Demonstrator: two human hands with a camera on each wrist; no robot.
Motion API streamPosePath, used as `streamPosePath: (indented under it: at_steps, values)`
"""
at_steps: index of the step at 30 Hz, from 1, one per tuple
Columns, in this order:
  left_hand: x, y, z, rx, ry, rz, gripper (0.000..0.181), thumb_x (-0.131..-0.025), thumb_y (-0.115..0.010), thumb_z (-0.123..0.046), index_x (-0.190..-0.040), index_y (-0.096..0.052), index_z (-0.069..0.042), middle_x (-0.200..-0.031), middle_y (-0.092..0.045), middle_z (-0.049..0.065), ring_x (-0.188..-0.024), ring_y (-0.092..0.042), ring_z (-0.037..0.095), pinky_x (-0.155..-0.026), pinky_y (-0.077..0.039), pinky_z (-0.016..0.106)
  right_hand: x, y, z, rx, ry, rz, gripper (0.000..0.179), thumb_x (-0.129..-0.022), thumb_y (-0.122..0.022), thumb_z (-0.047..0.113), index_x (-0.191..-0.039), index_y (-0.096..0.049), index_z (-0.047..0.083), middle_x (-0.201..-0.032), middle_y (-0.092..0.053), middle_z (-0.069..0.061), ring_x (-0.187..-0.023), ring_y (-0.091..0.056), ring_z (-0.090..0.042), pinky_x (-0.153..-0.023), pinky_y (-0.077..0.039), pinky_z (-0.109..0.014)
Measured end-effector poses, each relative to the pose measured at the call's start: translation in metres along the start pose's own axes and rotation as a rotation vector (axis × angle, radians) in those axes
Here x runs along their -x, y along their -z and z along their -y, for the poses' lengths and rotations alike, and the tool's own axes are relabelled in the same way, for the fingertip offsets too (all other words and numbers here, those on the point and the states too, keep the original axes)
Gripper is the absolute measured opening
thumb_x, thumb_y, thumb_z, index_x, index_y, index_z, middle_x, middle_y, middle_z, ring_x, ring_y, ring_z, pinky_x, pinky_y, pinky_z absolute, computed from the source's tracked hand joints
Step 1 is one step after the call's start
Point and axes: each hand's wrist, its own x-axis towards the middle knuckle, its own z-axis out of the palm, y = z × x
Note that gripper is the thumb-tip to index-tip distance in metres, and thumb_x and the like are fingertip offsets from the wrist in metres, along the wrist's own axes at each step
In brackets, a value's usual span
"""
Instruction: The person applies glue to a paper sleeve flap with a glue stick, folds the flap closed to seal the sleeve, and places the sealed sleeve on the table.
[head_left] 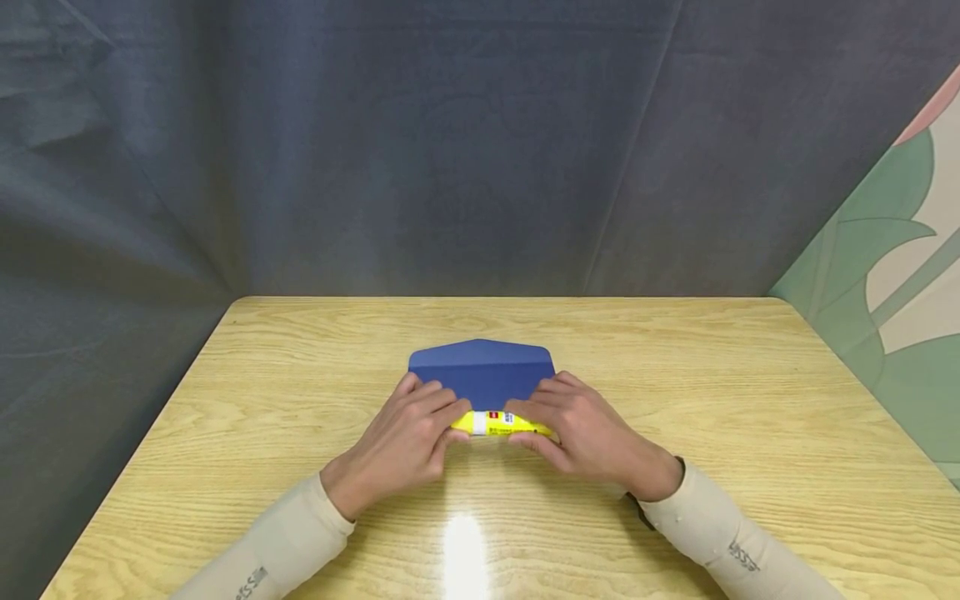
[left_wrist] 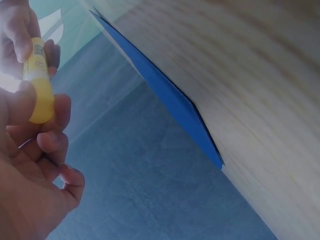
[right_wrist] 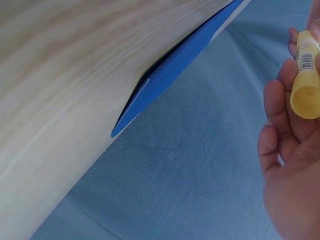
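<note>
A smooth, cylindrical yellow tube (head_left: 498, 425) is being held crosswise, clear of the surface (head_left: 675, 350). Its nine o'clock end is being pinched between the thumb and fingers of the left hand (head_left: 405, 432), its three o'clock end between those of the right hand (head_left: 592, 427); a short stretch is being left uncovered between the two hands. The glossy yellow is being interrupted by a white band (head_left: 479, 422) and by printing with a small red patch, while in the right wrist view a round, hollowed end (right_wrist: 306, 102) is being shown. At twelve o'clock from the tube, a flat blue envelope (head_left: 483, 385) is being carried by the surface, which is being streaked by wavy wood grain. A shallow, pointed flap (head_left: 480, 352) is being spread toward twelve o'clock beyond a straight crease; whether anything is being contained inside cannot be told. Farther toward twelve o'clock, the background is being filled by a dark, softly wrinkled cloth (head_left: 435, 150).
</note>
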Motion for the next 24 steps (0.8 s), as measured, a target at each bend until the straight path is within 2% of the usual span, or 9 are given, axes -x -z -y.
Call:
streamPosePath:
  at_steps: [10,14,18,24]
  values:
    - [-0.0007,-0.0006,0.0001,-0.004,0.002,-0.028,0.026,-0.092,-0.064,-0.03,-0.104,-0.073,-0.009,-0.083,-0.067,-0.003,-0.072,-0.047,0.012,-0.075,-0.031,0.029,-0.0004,0.0007,0.0,0.007,-0.005,-0.012,0.034,-0.094,-0.066,0.039,-0.109,-0.075,0.01,-0.088,-0.075,0.006,-0.076,-0.062,-0.009,-0.076,-0.048,-0.03]
    - [-0.001,-0.0008,0.0004,-0.013,0.002,-0.044,0.026,-0.091,-0.066,-0.031,-0.103,-0.074,-0.01,-0.082,-0.067,-0.003,-0.071,-0.048,0.013,-0.075,-0.032,0.03,-0.0008,0.0015,-0.0002,-0.005,-0.011,-0.008,0.032,-0.091,-0.07,0.037,-0.109,-0.075,0.01,-0.088,-0.075,0.007,-0.075,-0.061,-0.008,-0.076,-0.048,-0.03]
    - [-0.0014,-0.0004,0.0003,-0.013,0.006,-0.049,0.025,-0.093,-0.063,-0.031,-0.102,-0.073,-0.011,-0.081,-0.067,-0.004,-0.07,-0.048,0.013,-0.076,-0.034,0.032,-0.0012,0.0022,-0.0001,-0.015,-0.018,0.0,0.032,-0.091,-0.07,0.035,-0.109,-0.075,0.009,-0.087,-0.074,0.007,-0.075,-0.061,-0.008,-0.076,-0.048,-0.03]
    - [-0.0015,-0.0004,0.0004,-0.015,0.009,-0.051,0.026,-0.096,-0.058,-0.033,-0.101,-0.072,-0.012,-0.079,-0.065,-0.004,-0.069,-0.047,0.013,-0.075,-0.034,0.033,-0.0008,0.0024,-0.0001,-0.02,-0.026,0.005,0.033,-0.096,-0.064,0.038,-0.11,-0.075,0.01,-0.088,-0.074,0.007,-0.075,-0.06,-0.008,-0.078,-0.048,-0.03]
